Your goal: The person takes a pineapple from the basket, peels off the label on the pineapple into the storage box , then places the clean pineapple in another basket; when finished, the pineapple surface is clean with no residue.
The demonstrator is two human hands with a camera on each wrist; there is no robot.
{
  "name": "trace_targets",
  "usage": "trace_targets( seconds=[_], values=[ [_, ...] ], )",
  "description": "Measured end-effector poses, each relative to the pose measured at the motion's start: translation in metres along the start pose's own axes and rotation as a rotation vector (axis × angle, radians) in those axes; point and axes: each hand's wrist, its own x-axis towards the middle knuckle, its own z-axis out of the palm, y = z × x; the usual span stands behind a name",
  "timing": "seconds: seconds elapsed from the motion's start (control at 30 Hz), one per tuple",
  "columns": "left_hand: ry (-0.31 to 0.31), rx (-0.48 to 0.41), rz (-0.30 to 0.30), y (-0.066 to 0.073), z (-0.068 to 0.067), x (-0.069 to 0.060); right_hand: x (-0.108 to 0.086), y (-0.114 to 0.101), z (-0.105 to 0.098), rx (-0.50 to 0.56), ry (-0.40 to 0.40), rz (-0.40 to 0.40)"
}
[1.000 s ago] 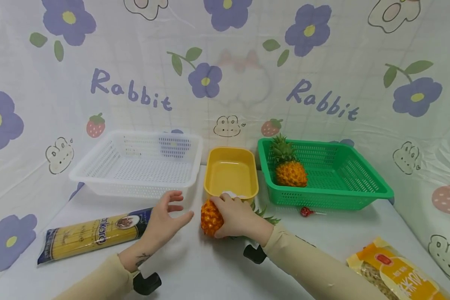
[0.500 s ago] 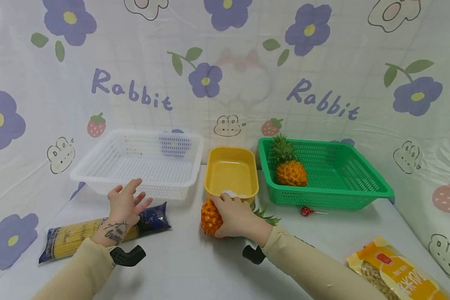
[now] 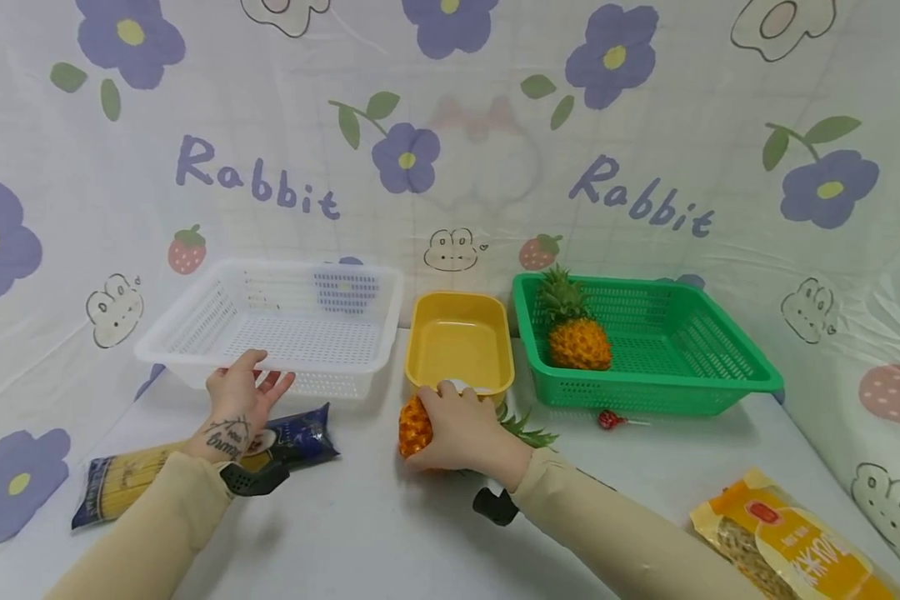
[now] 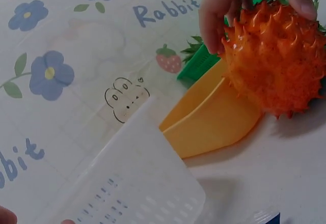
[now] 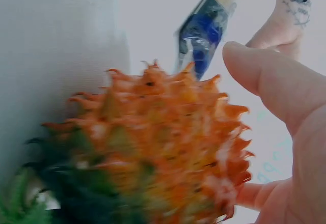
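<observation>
My right hand (image 3: 468, 437) grips a small orange pineapple (image 3: 414, 429) lying on its side on the white table, its green leaves pointing right. Spiky skin fills much of the right wrist view, where the pineapple (image 5: 163, 142) sits beside my thumb. My left hand (image 3: 236, 396) holds the front rim of the white perforated basket (image 3: 330, 367), thumb over the rim and fingers against the outer wall. Only fingertips of that hand show in the left wrist view. Under my left wrist lies a pack of spaghetti (image 3: 300, 437), partly covered by the arm.
Between the baskets stands a yellow bin (image 3: 414, 333), with something white at its front. The green basket (image 3: 690, 392) on the right contains another pineapple (image 3: 579, 343). A red lollipop (image 3: 609, 419) lies before it; a yellow bag of dry food (image 3: 795, 542) lies front right.
My left hand has moved left and back, from above the spaghetti pack's right end to the white basket's front rim. The right hand stays on the pineapple.
</observation>
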Motion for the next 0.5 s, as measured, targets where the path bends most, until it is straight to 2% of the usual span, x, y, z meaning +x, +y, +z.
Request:
trace_targets(
  seconds=[0.13, 0.27, 0.5],
  values=[
    [0.042, -0.035, 0.03, -0.001, 0.0, 0.006, 0.005, -0.008, -0.006, -0.015, 0.005, 0.027],
    [0.084, -0.063, 0.045, -0.002, -0.001, 0.009, 0.01, -0.013, -0.01, -0.004, -0.03, 0.067],
    [0.082, -0.068, 0.053, -0.002, -0.003, 0.01, 0.015, -0.018, -0.007, -0.015, -0.092, 0.13]
  ],
)
